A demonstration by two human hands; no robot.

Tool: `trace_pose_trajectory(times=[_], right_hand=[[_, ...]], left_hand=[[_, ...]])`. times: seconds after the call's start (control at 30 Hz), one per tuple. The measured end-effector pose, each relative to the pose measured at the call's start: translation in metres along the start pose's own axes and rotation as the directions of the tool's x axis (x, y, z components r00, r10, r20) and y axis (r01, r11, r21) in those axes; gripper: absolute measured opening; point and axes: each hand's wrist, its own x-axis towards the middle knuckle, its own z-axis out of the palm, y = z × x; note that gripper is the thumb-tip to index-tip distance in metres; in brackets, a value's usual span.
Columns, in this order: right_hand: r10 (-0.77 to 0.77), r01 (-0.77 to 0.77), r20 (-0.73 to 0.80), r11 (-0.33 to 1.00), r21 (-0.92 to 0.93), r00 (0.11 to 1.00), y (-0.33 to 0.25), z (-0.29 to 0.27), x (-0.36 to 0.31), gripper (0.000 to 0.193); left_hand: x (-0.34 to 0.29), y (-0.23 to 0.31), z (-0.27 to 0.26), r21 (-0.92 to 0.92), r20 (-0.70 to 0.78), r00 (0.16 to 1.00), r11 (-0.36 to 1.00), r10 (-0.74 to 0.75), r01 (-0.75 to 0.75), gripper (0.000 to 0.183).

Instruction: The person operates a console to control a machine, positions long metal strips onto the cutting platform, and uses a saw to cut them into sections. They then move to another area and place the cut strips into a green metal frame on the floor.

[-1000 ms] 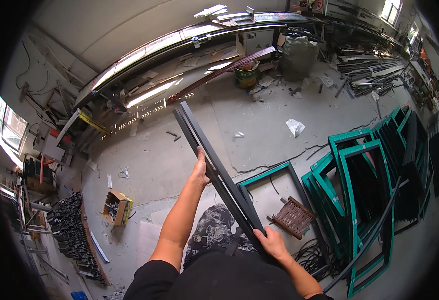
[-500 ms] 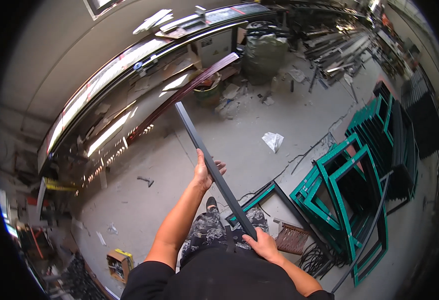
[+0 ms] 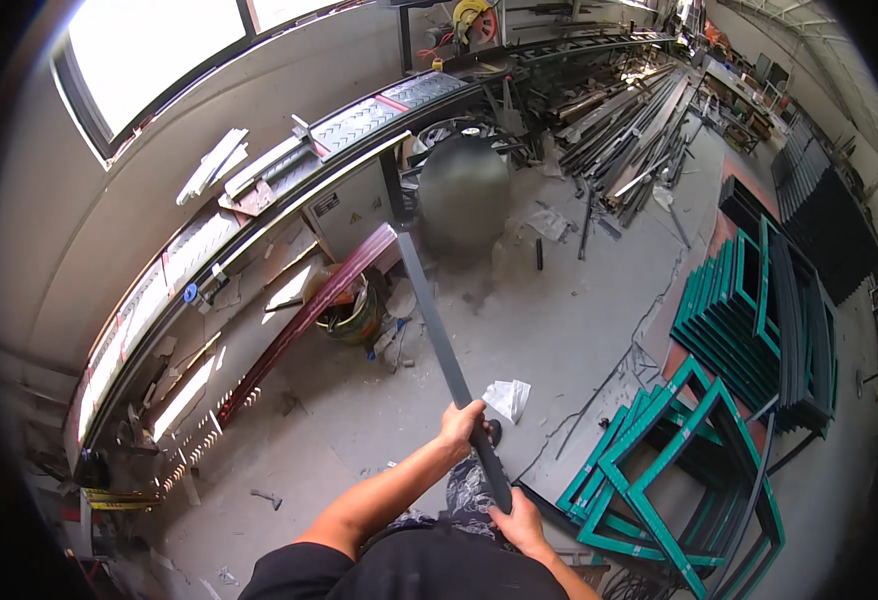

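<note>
A long dark grey metal profile bar (image 3: 437, 325) slants away from my body, its far tip close in view to the end of a shiny dark red profile (image 3: 309, 315). My left hand (image 3: 462, 425) is closed around the bar partway along its length. Nearer my waist, my right hand (image 3: 521, 522) grips the bar by its near end. Some of the fingers of both hands are hidden by the bar. A white crumpled sheet (image 3: 508, 399) lies on the floor just past my left hand.
Green-and-black frames (image 3: 643, 505) lean at the right, with more stacked frames (image 3: 724, 300) behind. A long workbench (image 3: 359, 130) runs along the left wall. A bucket (image 3: 354, 325) stands below it. Loose metal lengths (image 3: 629, 130) lie piled at the back.
I have moved forward, and the view shows more of the window and workbench. My left hand, its fingers spread before, now wraps the bar. My right hand keeps its hold.
</note>
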Motion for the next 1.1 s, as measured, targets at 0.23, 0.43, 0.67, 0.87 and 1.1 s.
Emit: trace_pose_trajectory(times=[0.23, 0.43, 0.67, 0.87, 1.1], right_hand=[[-0.142, 0.139, 0.125, 0.99, 0.038, 0.982, -0.047, -0.157, 0.154, 0.046], [-0.149, 0.125, -0.039, 0.924, -0.361, 0.988, -0.047, -0.268, 0.283, 0.039], [-0.278, 0.048, -0.278, 0.78, -0.623, 0.92, -0.084, -0.403, 0.495, 0.038], [-0.25, -0.031, -0.365, 0.788, -0.615, 0.897, -0.139, -0.519, 0.63, 0.035], [-0.212, 0.026, -0.27, 0.828, -0.56, 0.939, -0.2, -0.625, 0.84, 0.036]], left_hand=[[0.117, 0.137, 0.15, -0.171, 0.068, 0.989, 0.978, 0.133, -0.12, 0.023], [0.275, 0.293, 0.183, -0.354, -0.151, 0.929, 0.858, 0.339, -0.371, 0.024], [0.485, 0.392, 0.298, -0.361, -0.245, 0.907, 0.837, 0.342, -0.412, 0.024], [0.538, 0.44, 0.499, 0.943, 0.147, 0.066, -0.12, 0.987, -0.309, 0.074], [0.65, 0.457, 0.651, 0.179, 0.977, 0.211, -0.423, -0.029, -0.888, 0.064]])
